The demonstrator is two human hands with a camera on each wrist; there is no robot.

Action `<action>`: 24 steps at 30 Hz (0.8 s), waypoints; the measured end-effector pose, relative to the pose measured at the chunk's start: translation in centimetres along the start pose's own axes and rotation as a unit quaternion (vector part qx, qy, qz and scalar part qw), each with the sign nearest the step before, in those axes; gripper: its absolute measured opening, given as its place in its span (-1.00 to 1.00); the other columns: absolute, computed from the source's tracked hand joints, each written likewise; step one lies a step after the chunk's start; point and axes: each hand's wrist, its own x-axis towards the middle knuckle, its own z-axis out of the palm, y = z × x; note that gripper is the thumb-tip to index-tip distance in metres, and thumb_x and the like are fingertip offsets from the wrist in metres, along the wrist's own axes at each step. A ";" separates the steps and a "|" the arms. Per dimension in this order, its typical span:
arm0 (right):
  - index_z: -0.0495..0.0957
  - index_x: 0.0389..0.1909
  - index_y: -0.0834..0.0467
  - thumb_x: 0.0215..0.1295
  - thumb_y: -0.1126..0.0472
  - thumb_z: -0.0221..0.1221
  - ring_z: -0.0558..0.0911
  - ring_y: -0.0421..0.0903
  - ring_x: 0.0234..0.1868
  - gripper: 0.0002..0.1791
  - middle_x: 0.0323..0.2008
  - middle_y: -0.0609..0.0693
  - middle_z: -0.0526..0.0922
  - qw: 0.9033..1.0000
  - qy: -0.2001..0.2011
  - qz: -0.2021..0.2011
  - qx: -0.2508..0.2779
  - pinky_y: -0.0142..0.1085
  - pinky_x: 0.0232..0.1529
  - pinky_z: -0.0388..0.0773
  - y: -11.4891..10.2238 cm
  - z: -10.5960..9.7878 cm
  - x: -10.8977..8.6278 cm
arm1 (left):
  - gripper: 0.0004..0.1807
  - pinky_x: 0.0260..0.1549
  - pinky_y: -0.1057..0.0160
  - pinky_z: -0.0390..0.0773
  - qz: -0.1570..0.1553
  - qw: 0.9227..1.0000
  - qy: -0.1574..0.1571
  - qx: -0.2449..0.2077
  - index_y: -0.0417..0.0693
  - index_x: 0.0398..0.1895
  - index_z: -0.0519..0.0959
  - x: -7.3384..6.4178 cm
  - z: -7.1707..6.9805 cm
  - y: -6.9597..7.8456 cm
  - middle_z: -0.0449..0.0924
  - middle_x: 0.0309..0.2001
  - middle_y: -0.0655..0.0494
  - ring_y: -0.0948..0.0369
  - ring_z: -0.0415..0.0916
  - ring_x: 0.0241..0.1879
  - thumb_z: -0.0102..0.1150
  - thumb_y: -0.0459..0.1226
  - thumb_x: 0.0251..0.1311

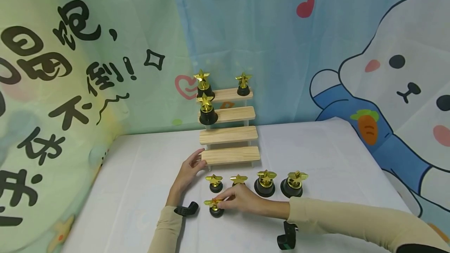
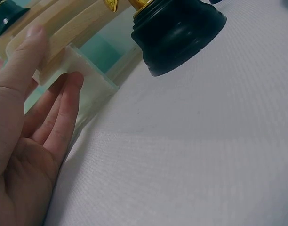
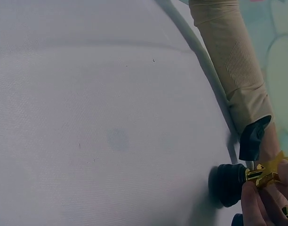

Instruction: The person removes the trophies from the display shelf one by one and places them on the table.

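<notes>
Beige cloth of the right sleeve [image 1: 337,220] lies nearest the camera, crossing the lower right, a black wrist camera [image 1: 288,237] hanging below its cuff.

From the left, a pale green backdrop [image 1: 140,18] carries black lettering. Next comes the left hand [image 1: 188,171] at the left end of the stand [image 1: 230,155], a four-step wooden rack with clear side panels; its thumb lies on the lowest board and its fingertips meet the panel beneath — thumb and fingers apart, with the board's end between them.

On the stand, one trophy [image 1: 204,89] is at the left of the top board, another is at its right end, and a third is at the left of the second board; all have gold stars and black bases.

In front, on the white tablecloth [image 1: 130,206], the held trophy [image 1: 216,211] is clamped by its star between the thumb and fingers of the right hand [image 1: 242,200]; whether its base touches the cloth, I cannot tell. Just beyond — between it and the stand — four trophies [image 1: 264,186] stand in a row, the right two larger. Far right, a white cartoon animal [image 1: 415,42] fills the blue backdrop.
</notes>
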 end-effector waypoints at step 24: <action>0.70 -0.10 0.24 0.19 0.19 0.32 0.71 -0.22 -0.24 -0.71 -0.15 0.13 0.76 1.000 -0.026 0.014 0.009 -0.53 -0.28 0.56 0.4 -0.1 -0.1 | -0.39 0.08 0.12 0.54 -0.006 1.000 0.012 0.005 0.27 0.37 0.35 0.0 0.1 -0.1 0.54 0.19 -0.06 0.11 0.58 0.09 0.24 -0.02 0.23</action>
